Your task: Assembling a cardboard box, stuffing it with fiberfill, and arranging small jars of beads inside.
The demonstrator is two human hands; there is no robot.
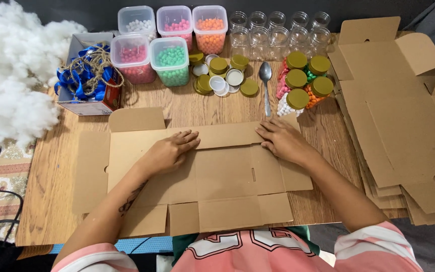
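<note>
A flat, unfolded cardboard box blank lies on the wooden table in front of me. My left hand rests palm down on its upper middle panel, fingers pointing right. My right hand presses flat on the blank's upper right part, fingers pointing left toward the fold line. Neither hand holds anything; both lie spread on the cardboard.
A stack of flat box blanks sits at the right. Behind are tubs of coloured beads, empty glass jars, gold lids, a spoon, several filled jars, a box of blue ribbon and twine, and white stuffing at left.
</note>
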